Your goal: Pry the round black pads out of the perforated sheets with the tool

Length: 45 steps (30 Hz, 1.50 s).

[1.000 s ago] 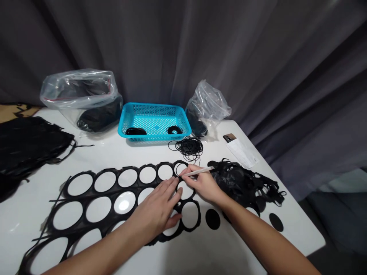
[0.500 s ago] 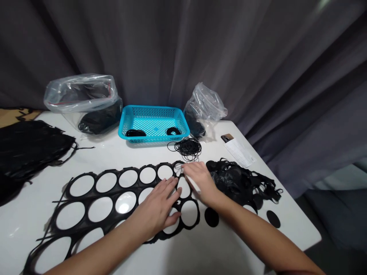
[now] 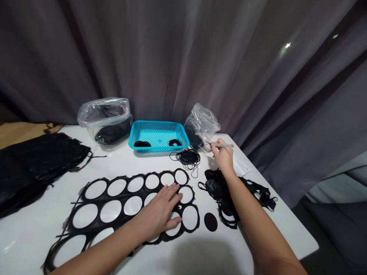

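Note:
My left hand (image 3: 159, 210) lies flat, fingers spread, on a black sheet (image 3: 122, 196) cut with rows of large round holes. My right hand (image 3: 224, 156) is raised at the back right, its fingers closed around a slim pale stick-like tool (image 3: 226, 145). Beside the fingertips a thin black ring (image 3: 207, 145) shows; whether the tool or the fingers carry it I cannot tell. To the left of that hand lies a heap of thin black rings (image 3: 187, 157). A loose black disc (image 3: 210, 222) rests right of the sheet.
Behind the sheet stands a blue basket (image 3: 159, 149) with black rings inside, between two clear plastic bags (image 3: 104, 120) (image 3: 202, 122) holding black pieces. Black scraps (image 3: 215, 187) lie under my right forearm, black sheets (image 3: 37, 168) at the left. A white paper (image 3: 241, 165) is near the right edge.
My right hand has moved from the sheet's top right corner to the back right, still with the pale tool. My left hand stays on the sheet. The view has shifted slightly.

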Motion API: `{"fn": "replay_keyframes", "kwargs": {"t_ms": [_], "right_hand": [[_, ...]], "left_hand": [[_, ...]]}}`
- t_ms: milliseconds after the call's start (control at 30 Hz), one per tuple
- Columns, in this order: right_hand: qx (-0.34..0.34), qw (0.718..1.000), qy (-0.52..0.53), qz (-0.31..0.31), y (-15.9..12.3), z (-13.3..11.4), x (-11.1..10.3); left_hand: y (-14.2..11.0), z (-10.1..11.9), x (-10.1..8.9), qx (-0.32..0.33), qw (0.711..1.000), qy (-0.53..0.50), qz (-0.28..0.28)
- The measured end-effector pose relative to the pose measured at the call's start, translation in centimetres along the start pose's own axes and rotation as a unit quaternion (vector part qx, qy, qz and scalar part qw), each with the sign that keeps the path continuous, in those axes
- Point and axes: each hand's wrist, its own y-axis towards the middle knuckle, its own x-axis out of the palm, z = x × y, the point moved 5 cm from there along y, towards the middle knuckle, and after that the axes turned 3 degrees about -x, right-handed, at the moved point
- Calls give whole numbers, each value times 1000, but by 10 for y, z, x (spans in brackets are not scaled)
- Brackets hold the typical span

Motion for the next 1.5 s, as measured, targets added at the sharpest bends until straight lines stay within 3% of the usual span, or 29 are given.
{"fn": "replay_keyframes", "kwargs": {"t_ms": [67, 133, 167, 233, 267, 333, 433, 567, 667, 800, 867, 967, 1033, 1133, 1233, 1333, 1500], "right_hand": [[65, 994, 77, -35, -6, 3, 9], [136, 971, 168, -99, -20, 4, 27], [184, 946, 231, -134, -30, 5, 38], [280, 868, 360, -198, -53, 2, 59], [316, 827, 408, -221, -64, -2, 67], [351, 775, 456, -262, -83, -15, 78], [355, 739, 474, -322, -102, -41, 85], [333, 720, 478, -376, -116, -73, 85], [322, 704, 478, -414, -127, -85, 81], [295, 654, 474, -510, -145, -90, 79], [296, 666, 486, -482, -141, -84, 82], [300, 754, 495, -309, -117, -61, 84], [276, 812, 455, -242, -104, -47, 86], [198, 874, 345, -280, -104, -37, 97], [96, 910, 218, -340, -117, -36, 106], [29, 924, 132, -358, -126, -38, 109], [6, 926, 107, -361, -126, -39, 110]], "left_hand": [[-4, 0, -5, -3, 1000, -8, -1], [-8, -4, -13, -16, 1000, -11, 18], [-10, -6, -18, -29, 999, -12, 31], [-12, -14, -27, -65, 996, -31, 53], [-12, -19, -32, -86, 993, -53, 63], [-11, -28, -41, -124, 980, -126, 89], [-6, -37, -52, -138, 943, -276, 121], [4, -33, -61, -109, 896, -415, 110], [11, -32, -66, -105, 893, -427, 101], [17, -44, -65, -118, 910, -384, 106], [15, -51, -61, -126, 924, -344, 109], [-1, -55, -51, -137, 950, -257, 117], [-16, -50, -40, -136, 962, -204, 119], [-34, -37, -22, -112, 981, -111, 115], [-42, -28, -9, -70, 990, 45, 112], [-42, -28, -4, -63, 987, 98, 115], [-40, -29, -5, -60, 986, 105, 115]]}}
